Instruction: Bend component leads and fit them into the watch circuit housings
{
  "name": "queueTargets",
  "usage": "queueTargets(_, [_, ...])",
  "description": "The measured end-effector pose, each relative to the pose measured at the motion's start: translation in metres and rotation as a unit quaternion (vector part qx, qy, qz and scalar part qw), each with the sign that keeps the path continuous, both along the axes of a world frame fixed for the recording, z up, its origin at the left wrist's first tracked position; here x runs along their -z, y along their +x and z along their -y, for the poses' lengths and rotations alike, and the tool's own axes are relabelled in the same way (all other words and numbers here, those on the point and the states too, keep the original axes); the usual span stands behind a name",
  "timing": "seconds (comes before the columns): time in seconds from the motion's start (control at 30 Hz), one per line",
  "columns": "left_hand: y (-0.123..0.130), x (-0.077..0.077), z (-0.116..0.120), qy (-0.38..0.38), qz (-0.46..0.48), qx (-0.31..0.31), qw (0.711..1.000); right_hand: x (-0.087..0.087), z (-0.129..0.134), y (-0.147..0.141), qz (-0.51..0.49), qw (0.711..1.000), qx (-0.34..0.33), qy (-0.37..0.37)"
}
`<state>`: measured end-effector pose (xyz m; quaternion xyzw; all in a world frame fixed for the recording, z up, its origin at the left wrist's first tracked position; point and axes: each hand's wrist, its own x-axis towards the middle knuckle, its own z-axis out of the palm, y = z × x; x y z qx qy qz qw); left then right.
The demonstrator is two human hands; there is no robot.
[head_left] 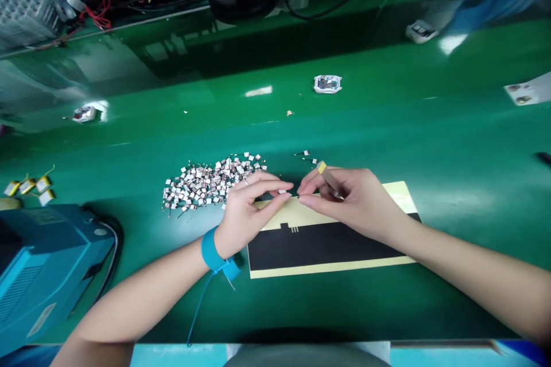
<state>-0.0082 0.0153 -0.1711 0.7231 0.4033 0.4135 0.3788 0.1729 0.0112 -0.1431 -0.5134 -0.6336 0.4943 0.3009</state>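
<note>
Pinching a part (282,191), the left hand (243,212) could drop it through slipping; at three o'clock, the right hand (364,200) grips, perhaps, tweezers (330,179).

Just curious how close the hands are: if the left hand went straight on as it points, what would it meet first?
Probably the right hand, which faces the left hand across a small gap, though depth is hard to judge here.

Glossy green tabletop (451,143) under matt black film (331,248) on smooth yellow paper backing (400,192).
The blue machine (60,264) has a satin-smooth plastic housing; the wristband (210,249) shows a matt, fabric-like finish; the piled small parts (210,183) seem metal-faced, though too tiny to be sure.
</note>
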Motion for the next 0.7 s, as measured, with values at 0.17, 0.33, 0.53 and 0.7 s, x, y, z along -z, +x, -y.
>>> queueTargets(0.17, [0.0,0.001,0.003,0.086,-0.046,0.033,0.995,0.011,-0.001,-0.003,-0.065,0.993,0.0,-0.097])
queueTargets(0.33, [-0.002,0.0,0.003,0.135,-0.112,0.024,0.984,0.013,-0.001,-0.005,-0.056,0.992,-0.024,-0.112])
queueTargets(0.53, [-0.002,0.002,0.006,0.186,-0.186,0.032,0.964,0.016,0.001,-0.006,-0.039,0.991,-0.057,-0.115])
queueTargets(0.7, [-0.002,0.005,0.009,0.215,-0.217,0.037,0.951,0.014,0.001,-0.008,-0.01,0.992,-0.057,-0.114])
